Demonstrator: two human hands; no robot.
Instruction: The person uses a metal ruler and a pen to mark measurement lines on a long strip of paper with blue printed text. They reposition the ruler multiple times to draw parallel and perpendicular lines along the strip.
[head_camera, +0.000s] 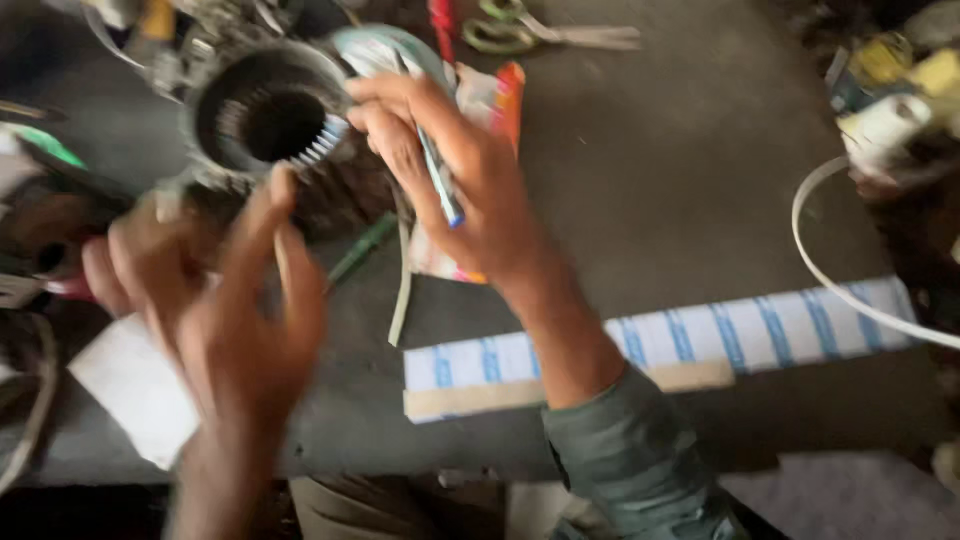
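A dark round metal motor stator (265, 115) with slotted inner teeth lies at the upper left of the grey table (680, 180). My right hand (455, 170) hovers just right of it, pinching a thin blue and white paper strip (440, 185) whose end reaches the stator's rim. My left hand (225, 310) is below the stator, fingers spread, one fingertip near its lower edge. It holds nothing that I can see. The view is motion-blurred.
A long blue-striped white paper sheet (720, 335) lies across the table's front. Scissors (530, 35) rest at the top, a white cable (830, 270) curves at right, a white paper piece (135, 390) sits at lower left, and a green tool (360, 250) lies mid-table.
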